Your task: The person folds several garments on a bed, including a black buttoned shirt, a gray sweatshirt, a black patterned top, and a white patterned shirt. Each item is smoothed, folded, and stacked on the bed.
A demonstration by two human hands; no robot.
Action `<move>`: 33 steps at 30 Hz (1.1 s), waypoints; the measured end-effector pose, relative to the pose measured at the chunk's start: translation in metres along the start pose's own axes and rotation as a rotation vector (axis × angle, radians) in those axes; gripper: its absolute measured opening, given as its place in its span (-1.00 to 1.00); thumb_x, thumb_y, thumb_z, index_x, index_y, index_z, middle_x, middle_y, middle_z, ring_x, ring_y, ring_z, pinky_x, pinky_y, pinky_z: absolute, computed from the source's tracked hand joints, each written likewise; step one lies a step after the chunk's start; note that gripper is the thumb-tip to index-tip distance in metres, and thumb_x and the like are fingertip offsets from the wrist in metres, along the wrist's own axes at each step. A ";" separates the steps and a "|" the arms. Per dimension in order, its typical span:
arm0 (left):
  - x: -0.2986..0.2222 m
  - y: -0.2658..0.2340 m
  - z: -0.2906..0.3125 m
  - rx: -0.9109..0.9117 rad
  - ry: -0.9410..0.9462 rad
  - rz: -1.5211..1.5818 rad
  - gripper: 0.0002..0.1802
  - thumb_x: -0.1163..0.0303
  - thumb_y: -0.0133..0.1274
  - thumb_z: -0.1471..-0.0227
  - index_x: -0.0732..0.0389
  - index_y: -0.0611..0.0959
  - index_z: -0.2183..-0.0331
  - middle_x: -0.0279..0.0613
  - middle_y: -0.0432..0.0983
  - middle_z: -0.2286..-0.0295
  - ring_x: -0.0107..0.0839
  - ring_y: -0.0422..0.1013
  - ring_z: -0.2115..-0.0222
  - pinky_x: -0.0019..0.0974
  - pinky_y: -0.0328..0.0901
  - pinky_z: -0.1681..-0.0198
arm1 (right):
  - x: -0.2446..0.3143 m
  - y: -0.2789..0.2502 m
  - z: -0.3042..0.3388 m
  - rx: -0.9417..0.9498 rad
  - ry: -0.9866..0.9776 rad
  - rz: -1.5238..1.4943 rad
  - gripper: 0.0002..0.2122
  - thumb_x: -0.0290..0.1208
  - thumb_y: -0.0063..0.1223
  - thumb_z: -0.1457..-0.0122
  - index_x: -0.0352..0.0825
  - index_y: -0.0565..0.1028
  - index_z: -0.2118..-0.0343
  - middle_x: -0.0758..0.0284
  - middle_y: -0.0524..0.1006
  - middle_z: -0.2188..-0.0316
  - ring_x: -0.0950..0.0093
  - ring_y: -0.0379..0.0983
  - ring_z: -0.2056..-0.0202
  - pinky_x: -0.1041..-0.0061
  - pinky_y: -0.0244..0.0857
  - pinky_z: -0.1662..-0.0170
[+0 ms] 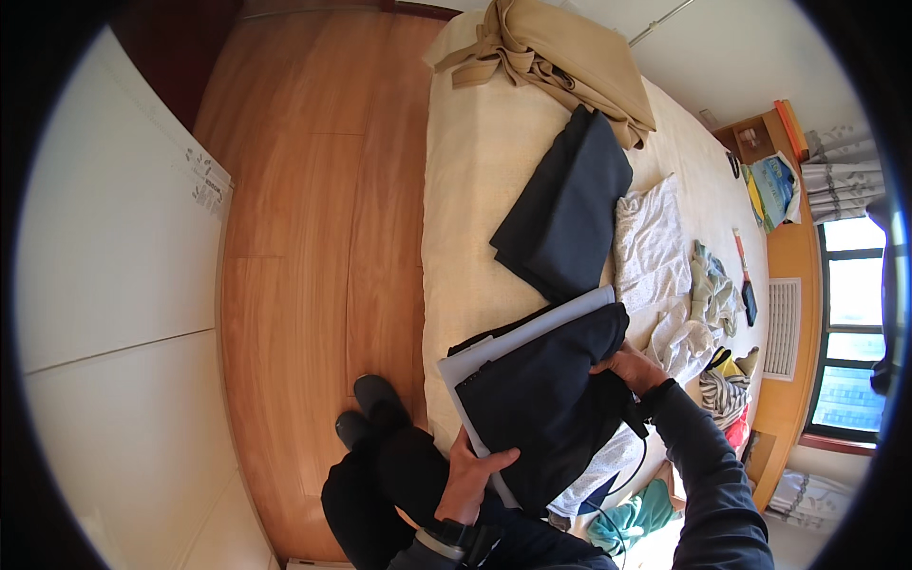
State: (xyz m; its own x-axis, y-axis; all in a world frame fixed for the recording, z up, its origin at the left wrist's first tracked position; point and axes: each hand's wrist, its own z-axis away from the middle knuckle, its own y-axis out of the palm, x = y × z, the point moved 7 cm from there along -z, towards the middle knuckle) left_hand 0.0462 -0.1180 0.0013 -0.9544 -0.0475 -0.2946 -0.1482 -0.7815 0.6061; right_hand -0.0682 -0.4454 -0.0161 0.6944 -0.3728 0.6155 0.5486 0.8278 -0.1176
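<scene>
A black garment lies folded over a flat light-grey board at the near side of the bed; its kind cannot be made out. My left hand grips the near left edge, thumb on top of the cloth and fingers out of sight beneath the board. At the right side of the garment, my right hand is closed on the fabric, its fingertips partly hidden in a fold. Just beyond the board rests a dark folded garment.
The cream-covered bed also bears a tan folded coat, a white patterned cloth, a heap of clothes, a teal cloth and a brush with a red handle. A thin dark cable runs beside my right forearm. Wooden floor lies left.
</scene>
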 end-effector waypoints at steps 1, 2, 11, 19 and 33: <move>-0.001 0.001 -0.003 0.008 0.005 -0.020 -0.09 0.61 0.36 0.07 0.37 0.38 -0.32 -0.02 0.53 -0.14 -0.23 0.49 -0.12 -0.23 0.32 -0.26 | -0.005 -0.004 -0.002 -0.048 0.041 0.024 -0.37 -0.75 0.47 0.12 -0.36 0.60 -0.13 0.35 0.69 0.02 0.36 0.59 -0.05 0.34 0.42 -0.22; 0.000 -0.001 -0.006 -0.015 -0.016 -0.055 -0.13 0.60 0.39 0.08 0.36 0.44 -0.28 -0.06 0.56 -0.12 -0.26 0.50 -0.10 -0.25 0.33 -0.24 | -0.007 -0.005 -0.005 -0.060 0.046 0.024 -0.37 -0.75 0.46 0.13 -0.36 0.60 -0.12 0.35 0.69 0.02 0.36 0.59 -0.05 0.33 0.41 -0.22; 0.009 -0.019 -0.027 -0.077 -0.076 -0.291 -0.36 0.57 0.48 0.08 0.33 0.67 -0.09 -0.20 0.68 -0.01 -0.38 0.56 -0.02 -0.32 0.33 -0.24 | -0.041 -0.010 -0.018 -0.292 0.250 0.082 -0.43 -0.66 0.58 0.22 -0.44 0.64 0.02 0.33 0.70 0.11 0.39 0.60 0.08 0.36 0.47 -0.05; 0.004 -0.033 -0.018 -0.172 -0.287 -0.461 -0.45 0.44 0.51 0.06 0.26 0.70 0.00 -0.36 0.69 0.16 -0.44 0.56 0.19 -0.30 0.39 0.10 | -0.080 -0.001 -0.043 -0.147 0.198 0.022 -0.59 -0.57 0.65 0.24 -0.41 0.71 0.25 0.39 0.71 0.34 0.49 0.60 0.23 0.40 0.48 0.11; -0.122 0.112 0.010 -0.027 -0.619 -0.692 -0.44 0.41 0.45 -0.07 0.30 0.64 -0.08 -0.24 0.64 0.03 -0.42 0.54 0.04 -0.30 0.40 -0.12 | -0.049 0.029 0.041 -0.418 0.139 0.093 -0.60 -0.42 0.61 0.23 -0.30 0.70 0.24 0.20 0.73 0.37 0.21 0.70 0.20 0.24 0.51 0.08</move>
State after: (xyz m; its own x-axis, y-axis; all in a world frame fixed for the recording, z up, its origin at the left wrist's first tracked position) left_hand 0.1438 -0.1932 0.1128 -0.6253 0.7690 -0.1328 -0.7374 -0.5265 0.4231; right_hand -0.1055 -0.3862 -0.0176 0.7901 -0.3809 0.4804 0.6019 0.6303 -0.4902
